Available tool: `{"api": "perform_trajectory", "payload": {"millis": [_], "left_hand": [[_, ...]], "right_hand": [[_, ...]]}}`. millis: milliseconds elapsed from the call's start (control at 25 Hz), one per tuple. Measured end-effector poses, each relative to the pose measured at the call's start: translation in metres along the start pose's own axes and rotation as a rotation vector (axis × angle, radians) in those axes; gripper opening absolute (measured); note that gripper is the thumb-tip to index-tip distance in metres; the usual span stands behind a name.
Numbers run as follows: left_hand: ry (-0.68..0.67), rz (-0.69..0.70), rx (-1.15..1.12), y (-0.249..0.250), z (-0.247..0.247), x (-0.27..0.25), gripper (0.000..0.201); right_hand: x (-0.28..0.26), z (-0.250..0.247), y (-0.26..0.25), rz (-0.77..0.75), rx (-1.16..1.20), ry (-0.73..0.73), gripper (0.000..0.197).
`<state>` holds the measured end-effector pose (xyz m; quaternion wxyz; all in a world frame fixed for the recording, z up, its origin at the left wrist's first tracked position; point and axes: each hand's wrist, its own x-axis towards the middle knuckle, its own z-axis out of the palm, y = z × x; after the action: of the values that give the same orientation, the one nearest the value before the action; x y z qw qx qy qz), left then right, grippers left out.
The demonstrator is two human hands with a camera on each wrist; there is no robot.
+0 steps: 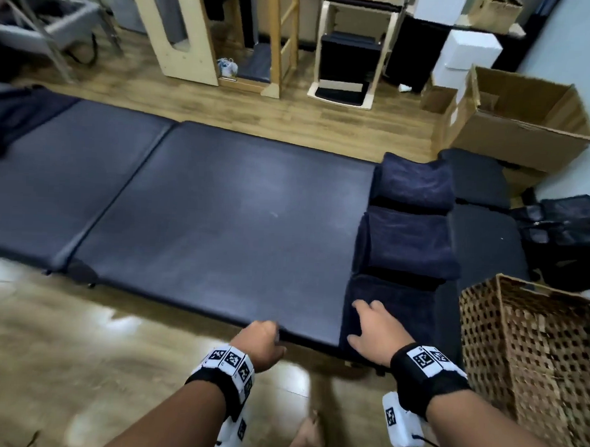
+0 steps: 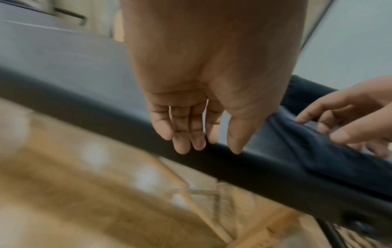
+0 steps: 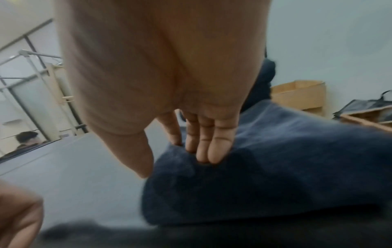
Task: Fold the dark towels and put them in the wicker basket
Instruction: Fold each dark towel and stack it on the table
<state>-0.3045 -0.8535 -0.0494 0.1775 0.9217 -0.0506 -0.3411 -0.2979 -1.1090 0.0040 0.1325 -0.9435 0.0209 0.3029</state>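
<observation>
Dark towels folded: nearest towel [image 1: 394,313] lies under the right hand [image 1: 372,329]
Fingers [image 3: 214,147] straight, pressing it; left hand [image 1: 261,342] loose, holding nothing; lifting it into the wicker basket [image 1: 530,352] likely follows

A long padded table [image 1: 221,200] with dark blue-black upholstery, split by a seam into sections, spans the room above a glossy wood-plank floor [image 1: 81,366] that catches pale reflections of the light. Beyond it stand light plywood furniture pieces [image 1: 179,35], one with an oval cut-out, and a pale wooden frame holding dark panels [image 1: 351,51]. To the right sit white boxes [image 1: 466,55] and an open cardboard box [image 1: 521,114] against a pale wall [image 1: 581,39]. A black bag [image 1: 567,239] lies on the floor near that wall. A grey metal frame [image 1: 43,30] occupies the far left corner.
</observation>
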Motion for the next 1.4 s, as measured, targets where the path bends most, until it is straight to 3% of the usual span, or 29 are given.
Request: {"api": "perform_trajectory", "payload": {"millis": [200,440,600,840,1040,1200,1320,1400], "left_hand": [[0.04,-0.272,-0.178,-0.134,0.017,-0.082,0.014],[0.089,-0.566,-0.521,-0.289,0.084,-0.209,0.016],[0.186,-0.723,-0.736,-0.336,0.124,-0.277,0.018],[0.132,-0.904,-0.983,-0.38,0.178,-0.341,0.021],[0.179,-1.05,-1.215,-0.433,0.159,-0.355,0.014],[0.32,-1.155,-1.251,-0.474,0.105,-0.368,0.018],[0.467,-1.206,-1.259,-0.51,0.064,-0.371,0.018],[0.488,-1.221,-1.273,-0.534,0.046,-0.372,0.017]], "right_hand": [[0.004,0.037,-0.1,-0.275,-0.101,-0.076,0.045],[0.001,0.097,-0.186,-0.335,-0.404,-0.317,0.04],[0.009,0.12,-0.224,-0.311,-0.563,-0.386,0.047],[0.033,0.146,-0.35,-0.446,-0.632,-0.471,0.047],[0.092,0.169,-0.474,-0.561,-0.617,-0.49,0.038],[0.127,0.178,-0.567,-0.698,-0.588,-0.506,0.031],[0.149,0.186,-0.628,-0.771,-0.618,-0.552,0.014],[0.161,0.194,-0.661,-0.795,-0.652,-0.584,0.014]]}}
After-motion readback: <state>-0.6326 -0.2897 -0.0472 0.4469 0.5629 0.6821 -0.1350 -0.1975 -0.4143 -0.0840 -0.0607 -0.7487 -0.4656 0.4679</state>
